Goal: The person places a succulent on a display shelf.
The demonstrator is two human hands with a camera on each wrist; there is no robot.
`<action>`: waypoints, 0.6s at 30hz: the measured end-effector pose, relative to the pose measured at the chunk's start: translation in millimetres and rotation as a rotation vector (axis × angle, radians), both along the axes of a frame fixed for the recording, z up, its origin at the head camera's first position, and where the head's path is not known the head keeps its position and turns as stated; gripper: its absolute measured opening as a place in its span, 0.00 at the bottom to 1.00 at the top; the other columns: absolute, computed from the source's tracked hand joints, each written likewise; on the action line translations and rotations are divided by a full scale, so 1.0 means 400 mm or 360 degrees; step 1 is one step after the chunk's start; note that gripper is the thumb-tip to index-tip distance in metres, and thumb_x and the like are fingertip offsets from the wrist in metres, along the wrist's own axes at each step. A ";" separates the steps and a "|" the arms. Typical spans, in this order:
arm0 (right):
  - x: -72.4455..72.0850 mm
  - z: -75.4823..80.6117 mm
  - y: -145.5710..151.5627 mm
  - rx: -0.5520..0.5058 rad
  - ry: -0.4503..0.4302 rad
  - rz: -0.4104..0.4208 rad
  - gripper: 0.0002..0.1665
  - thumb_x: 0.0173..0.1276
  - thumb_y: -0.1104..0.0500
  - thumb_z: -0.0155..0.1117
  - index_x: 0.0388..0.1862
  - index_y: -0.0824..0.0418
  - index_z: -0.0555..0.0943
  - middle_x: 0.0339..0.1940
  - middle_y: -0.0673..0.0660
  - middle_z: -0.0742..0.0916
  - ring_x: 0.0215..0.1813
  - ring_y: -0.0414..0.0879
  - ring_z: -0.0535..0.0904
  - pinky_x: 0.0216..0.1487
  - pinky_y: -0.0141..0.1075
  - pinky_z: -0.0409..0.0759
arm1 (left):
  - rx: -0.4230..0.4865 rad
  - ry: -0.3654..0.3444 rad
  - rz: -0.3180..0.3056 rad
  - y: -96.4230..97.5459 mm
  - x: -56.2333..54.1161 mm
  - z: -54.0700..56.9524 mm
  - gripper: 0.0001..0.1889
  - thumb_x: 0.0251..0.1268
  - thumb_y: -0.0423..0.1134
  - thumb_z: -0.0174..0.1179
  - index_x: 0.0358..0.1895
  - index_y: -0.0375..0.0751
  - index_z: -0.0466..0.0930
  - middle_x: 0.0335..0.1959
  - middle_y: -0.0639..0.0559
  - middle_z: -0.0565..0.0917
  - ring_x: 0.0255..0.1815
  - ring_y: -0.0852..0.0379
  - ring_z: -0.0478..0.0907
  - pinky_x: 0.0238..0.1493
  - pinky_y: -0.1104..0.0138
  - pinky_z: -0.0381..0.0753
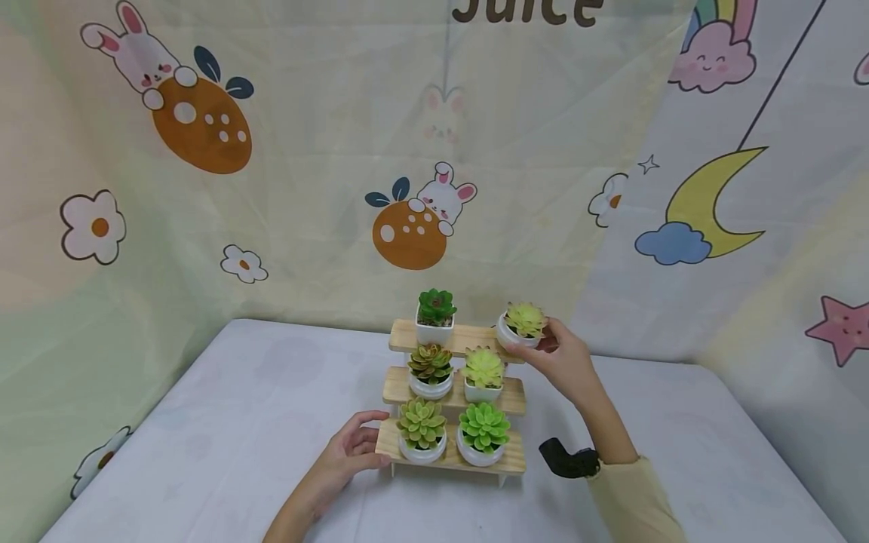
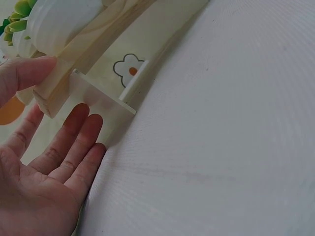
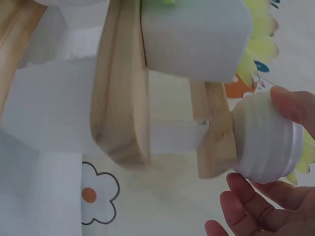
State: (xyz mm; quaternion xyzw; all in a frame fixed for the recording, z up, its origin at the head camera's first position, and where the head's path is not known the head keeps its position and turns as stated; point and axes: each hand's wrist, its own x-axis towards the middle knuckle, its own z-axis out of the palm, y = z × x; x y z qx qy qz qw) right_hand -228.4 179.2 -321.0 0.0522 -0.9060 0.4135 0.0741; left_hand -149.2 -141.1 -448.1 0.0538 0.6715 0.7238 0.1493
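A three-tier plant stand [image 1: 512, 445] with wooden boards and white supports holds several potted artificial succulents. My right hand [image 1: 566, 363] grips a round white pot with a pale yellow-green succulent [image 1: 526, 320] at the right end of the top board. In the right wrist view, this ribbed pot [image 3: 263, 142] has its base against the board, with thumb and fingers on either side. At the lower left, my left hand [image 1: 346, 452] pinches the bottom board's end. The left wrist view shows the thumb on that board [image 2: 74, 64], with several fingers spread below.
A dark green succulent [image 1: 436, 308] stands on the top board's left. Two pots share the middle board, a reddish-green succulent [image 1: 431, 363] and a yellow-green one [image 1: 483, 368]. Two green succulents occupy the bottom board. A white cloth [image 1: 237, 422] covers the table, before a printed backdrop [image 1: 305, 188].
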 end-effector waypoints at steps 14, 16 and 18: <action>-0.035 0.002 -0.046 0.0085 0.0066 0.0157 0.32 0.57 0.42 0.67 0.55 0.58 0.73 0.37 0.57 0.78 0.39 0.49 0.74 0.35 0.36 0.72 | -0.0037 -0.0028 0.0026 -0.001 -0.003 0.002 0.36 0.52 0.35 0.66 0.65 0.42 0.60 0.48 0.48 0.79 0.45 0.55 0.77 0.46 0.65 0.75; -0.040 0.005 -0.050 0.0094 0.0067 0.0175 0.31 0.57 0.42 0.67 0.53 0.58 0.74 0.35 0.57 0.77 0.36 0.48 0.73 0.33 0.36 0.71 | -0.0037 -0.0029 0.0026 -0.002 -0.003 0.001 0.36 0.52 0.35 0.66 0.65 0.42 0.60 0.48 0.48 0.79 0.45 0.55 0.77 0.46 0.65 0.75; -0.044 0.006 -0.055 0.0098 0.0071 0.0189 0.29 0.57 0.43 0.67 0.51 0.58 0.74 0.32 0.56 0.77 0.33 0.48 0.72 0.31 0.36 0.70 | -0.0035 -0.0028 0.0026 -0.002 -0.003 0.000 0.36 0.52 0.35 0.66 0.65 0.42 0.60 0.48 0.48 0.79 0.45 0.55 0.77 0.46 0.65 0.75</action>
